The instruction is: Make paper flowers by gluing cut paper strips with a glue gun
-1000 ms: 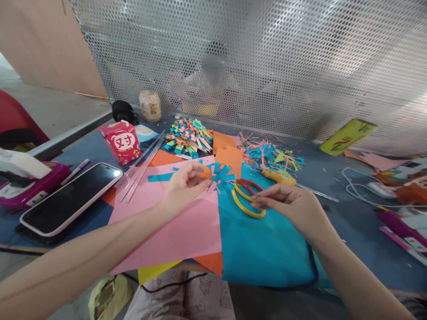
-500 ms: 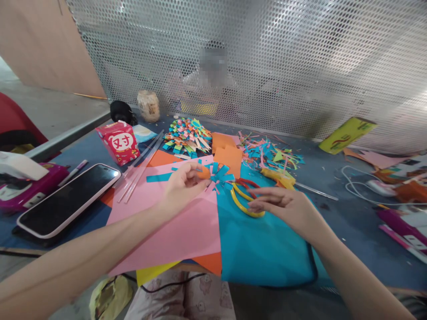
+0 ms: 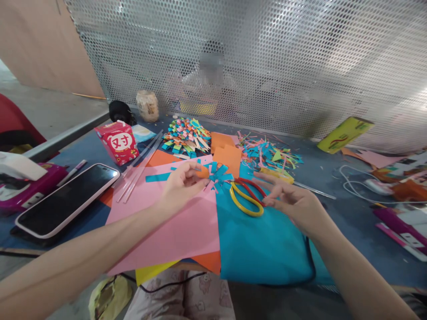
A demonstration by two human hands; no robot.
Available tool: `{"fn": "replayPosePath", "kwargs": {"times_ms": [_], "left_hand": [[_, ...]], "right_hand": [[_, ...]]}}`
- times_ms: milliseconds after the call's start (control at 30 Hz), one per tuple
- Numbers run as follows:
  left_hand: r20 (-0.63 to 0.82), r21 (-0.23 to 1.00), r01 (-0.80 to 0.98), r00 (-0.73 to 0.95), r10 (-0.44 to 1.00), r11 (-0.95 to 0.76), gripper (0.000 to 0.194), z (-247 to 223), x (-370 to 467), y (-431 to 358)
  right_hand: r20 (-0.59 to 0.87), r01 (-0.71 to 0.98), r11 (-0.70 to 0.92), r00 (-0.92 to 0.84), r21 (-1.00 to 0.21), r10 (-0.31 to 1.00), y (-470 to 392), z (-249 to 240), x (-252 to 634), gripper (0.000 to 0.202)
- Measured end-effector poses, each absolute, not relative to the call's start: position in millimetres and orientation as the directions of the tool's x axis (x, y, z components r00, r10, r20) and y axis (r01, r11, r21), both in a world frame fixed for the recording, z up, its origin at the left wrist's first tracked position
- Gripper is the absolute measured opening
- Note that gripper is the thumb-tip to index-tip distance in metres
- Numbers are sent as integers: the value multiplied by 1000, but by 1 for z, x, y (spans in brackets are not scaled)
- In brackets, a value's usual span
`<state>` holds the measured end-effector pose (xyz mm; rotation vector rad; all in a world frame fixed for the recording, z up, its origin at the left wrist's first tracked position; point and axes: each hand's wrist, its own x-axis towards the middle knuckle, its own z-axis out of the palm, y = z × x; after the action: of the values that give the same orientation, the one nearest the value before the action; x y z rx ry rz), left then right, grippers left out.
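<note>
My left hand (image 3: 183,184) is closed in a pinch at the edge of a small flower-like piece of blue and pink paper strips (image 3: 220,176), held above the pink sheet. Something orange shows by its fingertips, too small to make out. Scissors with red and yellow handles (image 3: 248,212) lie on the blue sheet (image 3: 260,249), their blades hidden by the flower. Over the red handle my right hand (image 3: 293,200) is open, fingers apart; whether its thumb touches the handle I cannot tell. A yellow hot glue gun (image 3: 276,174) lies just beyond those fingers.
Behind are a pile of fringed coloured paper (image 3: 187,137) and a heap of paper scraps (image 3: 267,153). Orange squares (image 3: 227,159) lie between. On the left are a phone (image 3: 68,200), clear sticks (image 3: 138,171) and a red box (image 3: 118,142). A perforated metal screen (image 3: 267,58) closes the back.
My right hand has loosened from the scissors, its fingers spreading and reaching slightly forward. The scissor handles are shifted a little. My left hand stays pinched at the paper flower.
</note>
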<state>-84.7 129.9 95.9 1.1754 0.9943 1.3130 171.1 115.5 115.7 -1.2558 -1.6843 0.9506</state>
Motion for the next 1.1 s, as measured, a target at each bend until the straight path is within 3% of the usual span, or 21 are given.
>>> {"fn": "replayPosePath", "kwargs": {"times_ms": [67, 200, 333, 467, 700, 933, 1100], "left_hand": [[87, 983, -165, 44, 995, -79, 28, 96, -85, 130], [90, 987, -138, 26, 996, -86, 29, 96, -85, 130], [85, 990, -112, 23, 996, -82, 30, 97, -85, 131], [64, 993, -102, 14, 998, -63, 31, 97, -86, 132], [90, 992, -95, 30, 995, -87, 29, 96, -87, 133], [116, 989, -99, 39, 992, -111, 32, 91, -88, 135], [164, 983, -94, 89, 982, -156, 32, 86, -91, 137]], "right_hand": [[72, 170, 90, -112, -981, 991, 115, 115, 171, 23], [-55, -50, -57, -43, -997, 998, 113, 117, 170, 29], [-138, -148, -146, -60, -978, 989, 113, 119, 170, 32], [-172, -143, -170, -1, -975, 985, 112, 119, 172, 34], [-187, -28, -185, 88, -982, 978, 100, 126, 187, 30], [-1, 359, -77, 207, -930, 978, 61, 136, 218, 39], [-73, 625, -159, 161, -765, 984, 37, 141, 248, 58]]}}
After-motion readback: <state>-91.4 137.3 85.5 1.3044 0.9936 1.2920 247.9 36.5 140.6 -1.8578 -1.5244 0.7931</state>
